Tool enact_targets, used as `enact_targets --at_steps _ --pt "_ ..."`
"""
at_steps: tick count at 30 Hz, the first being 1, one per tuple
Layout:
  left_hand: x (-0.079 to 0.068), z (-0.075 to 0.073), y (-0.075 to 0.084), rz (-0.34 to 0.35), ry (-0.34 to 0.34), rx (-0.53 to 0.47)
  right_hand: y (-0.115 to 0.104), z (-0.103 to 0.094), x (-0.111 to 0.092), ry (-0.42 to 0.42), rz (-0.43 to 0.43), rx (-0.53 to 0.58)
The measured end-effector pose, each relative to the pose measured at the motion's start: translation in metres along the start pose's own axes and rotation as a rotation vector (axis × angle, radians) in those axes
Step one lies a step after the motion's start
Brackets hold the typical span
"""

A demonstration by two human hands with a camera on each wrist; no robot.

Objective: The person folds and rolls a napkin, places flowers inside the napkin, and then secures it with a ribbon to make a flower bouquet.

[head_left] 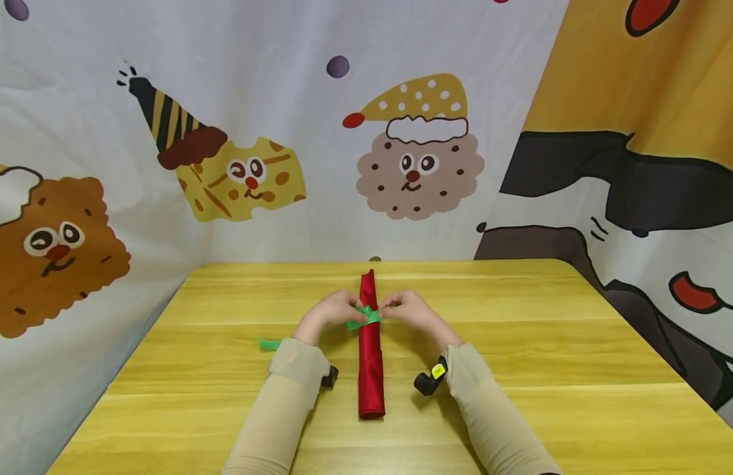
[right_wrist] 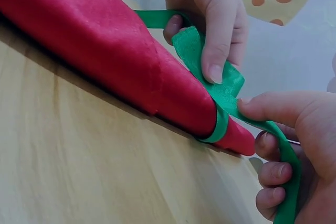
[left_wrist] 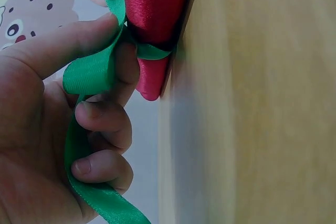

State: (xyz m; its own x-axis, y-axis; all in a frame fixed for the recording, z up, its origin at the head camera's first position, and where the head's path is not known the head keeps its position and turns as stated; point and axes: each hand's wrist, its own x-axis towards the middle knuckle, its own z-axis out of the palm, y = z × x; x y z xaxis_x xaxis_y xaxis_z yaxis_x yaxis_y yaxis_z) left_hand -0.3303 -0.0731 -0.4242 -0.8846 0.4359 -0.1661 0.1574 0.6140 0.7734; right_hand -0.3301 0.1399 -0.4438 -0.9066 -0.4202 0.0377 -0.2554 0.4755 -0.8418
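A rolled red satin cloth lies lengthwise on the table, pointing away from me. Green ribbon circles the roll toward its far part, and its ends rise above the cloth. On the left side of the roll, my left hand pinches a folded loop of the ribbon between thumb and forefinger; the tail runs down across its palm under the curled fingers. From the right, my right hand pinches the other ribbon end, which trails down along its curled fingers.
A stretch of green ribbon shows on the wooden table beside the left sleeve. Black wrist cameras sit at both cuffs. Behind the table's far edge hangs a curtain printed with cartoon biscuits and cheese.
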Motion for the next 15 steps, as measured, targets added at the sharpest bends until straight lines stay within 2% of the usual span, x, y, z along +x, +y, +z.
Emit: enact_targets --at_steps 9,15 --pt "0.0 0.0 0.001 -0.011 -0.009 -0.031 -0.002 0.013 0.005 0.012 -0.001 -0.022" --pt "-0.001 0.0 0.002 -0.01 -0.028 -0.031 -0.003 0.02 0.005 0.012 -0.03 -0.022"
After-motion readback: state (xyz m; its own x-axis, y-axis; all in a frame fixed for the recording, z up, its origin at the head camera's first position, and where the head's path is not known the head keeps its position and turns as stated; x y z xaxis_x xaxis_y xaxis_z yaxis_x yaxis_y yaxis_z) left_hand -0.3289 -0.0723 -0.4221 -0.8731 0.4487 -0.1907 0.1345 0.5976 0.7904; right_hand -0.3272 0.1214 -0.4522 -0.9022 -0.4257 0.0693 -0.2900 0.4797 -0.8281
